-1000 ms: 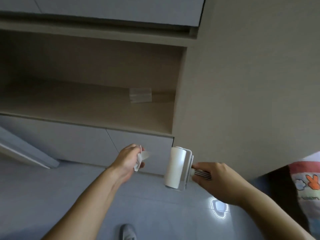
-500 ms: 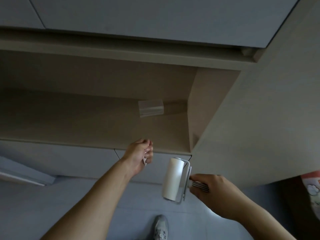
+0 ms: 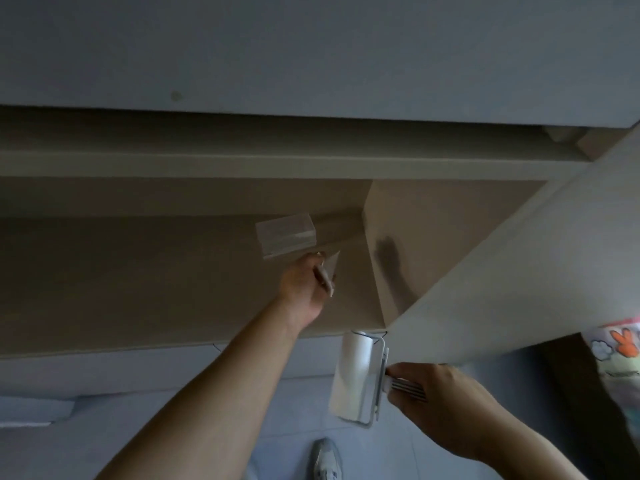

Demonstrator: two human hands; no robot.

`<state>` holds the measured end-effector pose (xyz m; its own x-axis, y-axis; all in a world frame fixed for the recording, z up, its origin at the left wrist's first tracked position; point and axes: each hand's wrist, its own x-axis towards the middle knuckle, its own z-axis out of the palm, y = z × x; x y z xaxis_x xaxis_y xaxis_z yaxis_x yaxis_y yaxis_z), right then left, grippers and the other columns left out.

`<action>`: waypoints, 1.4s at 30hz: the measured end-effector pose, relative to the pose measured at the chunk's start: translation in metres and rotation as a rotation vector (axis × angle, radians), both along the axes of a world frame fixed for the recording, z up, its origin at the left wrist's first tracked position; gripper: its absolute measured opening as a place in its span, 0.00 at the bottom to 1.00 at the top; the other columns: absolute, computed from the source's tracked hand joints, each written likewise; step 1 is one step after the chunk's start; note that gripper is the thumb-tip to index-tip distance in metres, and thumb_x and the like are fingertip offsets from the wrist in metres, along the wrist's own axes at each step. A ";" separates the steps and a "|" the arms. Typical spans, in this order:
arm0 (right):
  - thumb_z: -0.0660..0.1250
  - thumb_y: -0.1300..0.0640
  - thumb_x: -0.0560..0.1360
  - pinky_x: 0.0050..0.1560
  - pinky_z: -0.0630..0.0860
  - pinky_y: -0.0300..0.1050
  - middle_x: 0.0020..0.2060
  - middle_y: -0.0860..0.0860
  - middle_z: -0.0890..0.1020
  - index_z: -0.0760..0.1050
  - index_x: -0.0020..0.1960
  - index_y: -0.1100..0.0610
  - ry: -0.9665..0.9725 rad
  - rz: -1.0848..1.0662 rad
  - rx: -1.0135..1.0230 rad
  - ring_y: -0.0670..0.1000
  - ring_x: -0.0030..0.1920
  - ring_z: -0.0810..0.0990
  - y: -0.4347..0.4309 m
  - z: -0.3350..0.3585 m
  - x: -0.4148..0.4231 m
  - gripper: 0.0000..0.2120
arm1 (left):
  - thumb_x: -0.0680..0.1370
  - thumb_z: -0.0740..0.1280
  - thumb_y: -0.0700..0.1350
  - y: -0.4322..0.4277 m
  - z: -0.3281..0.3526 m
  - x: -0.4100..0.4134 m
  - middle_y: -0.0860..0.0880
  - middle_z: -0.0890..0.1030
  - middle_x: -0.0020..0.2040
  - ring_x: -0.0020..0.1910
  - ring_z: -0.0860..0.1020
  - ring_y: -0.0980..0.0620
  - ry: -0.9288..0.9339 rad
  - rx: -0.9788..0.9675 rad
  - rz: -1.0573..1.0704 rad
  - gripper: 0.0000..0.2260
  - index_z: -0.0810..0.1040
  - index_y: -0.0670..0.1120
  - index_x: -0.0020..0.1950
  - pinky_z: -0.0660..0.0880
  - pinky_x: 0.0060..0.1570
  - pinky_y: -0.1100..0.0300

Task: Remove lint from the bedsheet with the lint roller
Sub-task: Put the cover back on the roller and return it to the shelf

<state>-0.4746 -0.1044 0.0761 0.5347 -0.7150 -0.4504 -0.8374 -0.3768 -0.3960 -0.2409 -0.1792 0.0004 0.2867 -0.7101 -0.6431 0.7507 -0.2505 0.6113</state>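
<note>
Apparently mid-cleanup, the left hand (image 3: 304,289) pinches a white scrap (image 3: 328,276), likely a spent sticky sheet, over the shelf (image 3: 138,271), while the right hand (image 3: 440,403) grips the lint roller (image 3: 353,379) by its handle; next, drop the scrap and turn to the bedsheet (image 3: 620,351) at far right.

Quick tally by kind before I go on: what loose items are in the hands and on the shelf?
White lint roller, gripped by right hand: 1
Whitish crumpled sheet, pinched in left hand: 1
Clear plastic box on beige shelf: 1
Total: 3
</note>
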 end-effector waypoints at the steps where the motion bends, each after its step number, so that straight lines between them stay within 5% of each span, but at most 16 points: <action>1: 0.59 0.40 0.74 0.43 0.77 0.41 0.39 0.41 0.77 0.70 0.44 0.41 0.002 -0.012 -0.007 0.45 0.40 0.77 0.002 0.000 0.004 0.06 | 0.80 0.59 0.33 -0.005 -0.002 0.002 0.44 0.74 0.33 0.33 0.73 0.47 -0.020 -0.006 -0.025 0.11 0.76 0.43 0.41 0.71 0.37 0.56; 3: 0.59 0.41 0.75 0.43 0.77 0.40 0.40 0.41 0.78 0.72 0.47 0.44 0.010 -0.047 -0.018 0.45 0.41 0.77 0.007 0.001 0.011 0.08 | 0.77 0.56 0.29 -0.009 -0.007 0.007 0.47 0.74 0.34 0.33 0.72 0.50 -0.066 -0.040 -0.095 0.13 0.74 0.44 0.41 0.68 0.33 0.58; 7: 0.59 0.39 0.75 0.43 0.77 0.40 0.40 0.40 0.79 0.72 0.49 0.39 0.028 -0.113 0.008 0.44 0.42 0.78 0.018 -0.001 0.023 0.07 | 0.76 0.53 0.24 -0.011 -0.019 0.014 0.47 0.82 0.54 0.44 0.77 0.51 -0.175 -0.035 -0.197 0.24 0.82 0.47 0.52 0.69 0.33 0.64; 9: 0.59 0.39 0.75 0.42 0.76 0.40 0.39 0.39 0.79 0.71 0.49 0.37 0.029 -0.119 0.005 0.44 0.41 0.78 0.022 -0.002 0.027 0.06 | 0.78 0.57 0.26 -0.008 -0.019 0.015 0.45 0.81 0.54 0.43 0.78 0.48 -0.218 -0.033 -0.241 0.20 0.81 0.48 0.53 0.74 0.31 0.64; 12: 0.59 0.39 0.75 0.42 0.77 0.40 0.39 0.39 0.79 0.71 0.50 0.38 0.033 -0.138 0.004 0.44 0.41 0.78 0.026 -0.003 0.030 0.07 | 0.79 0.66 0.30 -0.008 -0.018 0.015 0.43 0.79 0.53 0.47 0.81 0.46 -0.219 -0.049 -0.257 0.14 0.77 0.45 0.60 0.81 0.47 0.55; 16: 0.58 0.38 0.74 0.42 0.77 0.40 0.40 0.39 0.79 0.71 0.52 0.38 0.045 -0.164 0.001 0.44 0.42 0.78 0.028 -0.004 0.031 0.09 | 0.76 0.75 0.45 -0.021 -0.019 0.015 0.42 0.82 0.55 0.53 0.83 0.43 -0.258 -0.007 -0.286 0.23 0.73 0.47 0.69 0.81 0.54 0.46; 18: 0.58 0.39 0.75 0.42 0.76 0.39 0.39 0.39 0.78 0.71 0.51 0.40 0.041 -0.167 -0.008 0.44 0.41 0.78 0.028 -0.004 0.031 0.09 | 0.79 0.70 0.55 -0.025 -0.011 0.017 0.40 0.80 0.60 0.59 0.80 0.41 -0.145 0.043 -0.269 0.24 0.70 0.53 0.72 0.79 0.51 0.45; 20: 0.59 0.39 0.75 0.41 0.75 0.39 0.39 0.39 0.78 0.71 0.50 0.40 0.036 -0.171 -0.014 0.45 0.40 0.77 0.027 -0.005 0.032 0.08 | 0.82 0.64 0.54 -0.025 -0.006 0.022 0.36 0.75 0.68 0.68 0.75 0.39 -0.073 0.040 -0.239 0.21 0.70 0.51 0.74 0.75 0.57 0.46; 22: 0.58 0.39 0.75 0.41 0.77 0.40 0.39 0.40 0.79 0.71 0.51 0.41 0.034 -0.172 -0.022 0.46 0.41 0.78 0.026 -0.007 0.034 0.09 | 0.83 0.64 0.49 -0.021 -0.005 0.028 0.39 0.75 0.67 0.64 0.77 0.42 -0.133 0.003 -0.257 0.16 0.73 0.48 0.70 0.75 0.61 0.45; 24: 0.58 0.38 0.75 0.43 0.78 0.42 0.42 0.40 0.80 0.71 0.54 0.42 0.036 -0.161 -0.026 0.46 0.43 0.79 0.024 -0.010 0.037 0.12 | 0.81 0.66 0.44 -0.017 -0.004 0.038 0.44 0.80 0.57 0.51 0.80 0.48 -0.329 -0.016 -0.216 0.06 0.77 0.48 0.58 0.79 0.58 0.46; 26: 0.59 0.39 0.75 0.40 0.76 0.40 0.41 0.41 0.80 0.71 0.54 0.42 0.040 -0.145 -0.030 0.45 0.42 0.78 0.022 -0.012 0.041 0.11 | 0.78 0.68 0.43 -0.015 -0.007 0.055 0.48 0.82 0.51 0.48 0.82 0.48 -0.722 -0.019 -0.201 0.05 0.79 0.49 0.52 0.80 0.55 0.52; 28: 0.59 0.40 0.76 0.37 0.73 0.37 0.39 0.41 0.79 0.71 0.51 0.42 0.042 -0.134 -0.026 0.45 0.40 0.77 0.019 -0.011 0.044 0.08 | 0.76 0.69 0.40 -0.014 -0.011 0.073 0.49 0.80 0.54 0.55 0.80 0.46 -1.191 -0.060 -0.243 0.08 0.80 0.48 0.54 0.73 0.55 0.59; 31: 0.59 0.40 0.77 0.37 0.72 0.36 0.39 0.40 0.79 0.71 0.52 0.42 0.048 -0.132 -0.023 0.44 0.39 0.77 0.015 -0.010 0.047 0.08 | 0.76 0.72 0.44 -0.025 -0.017 0.102 0.44 0.75 0.69 0.70 0.70 0.41 -1.647 0.010 -0.376 0.20 0.76 0.47 0.68 0.66 0.66 0.48; 34: 0.60 0.40 0.77 0.42 0.76 0.39 0.41 0.39 0.79 0.72 0.55 0.41 0.052 -0.144 -0.006 0.43 0.40 0.78 0.012 -0.009 0.050 0.10 | 0.79 0.68 0.54 -0.044 -0.020 0.124 0.41 0.70 0.75 0.75 0.66 0.40 -1.661 0.200 -0.679 0.29 0.67 0.44 0.77 0.61 0.73 0.46; 37: 0.60 0.41 0.78 0.45 0.78 0.39 0.44 0.38 0.80 0.73 0.56 0.42 0.056 -0.145 -0.007 0.41 0.42 0.79 0.009 -0.008 0.053 0.10 | 0.78 0.67 0.60 -0.049 -0.020 0.130 0.38 0.75 0.69 0.68 0.73 0.37 -1.622 0.279 -0.775 0.29 0.70 0.46 0.74 0.71 0.66 0.47; 42: 0.59 0.41 0.77 0.45 0.79 0.43 0.44 0.40 0.80 0.73 0.56 0.44 0.063 -0.127 -0.043 0.44 0.43 0.79 0.011 -0.010 0.056 0.12 | 0.59 0.64 0.74 -0.020 -0.027 0.128 0.42 0.81 0.58 0.57 0.80 0.41 -1.315 0.383 -0.896 0.42 0.79 0.49 0.64 0.80 0.55 0.52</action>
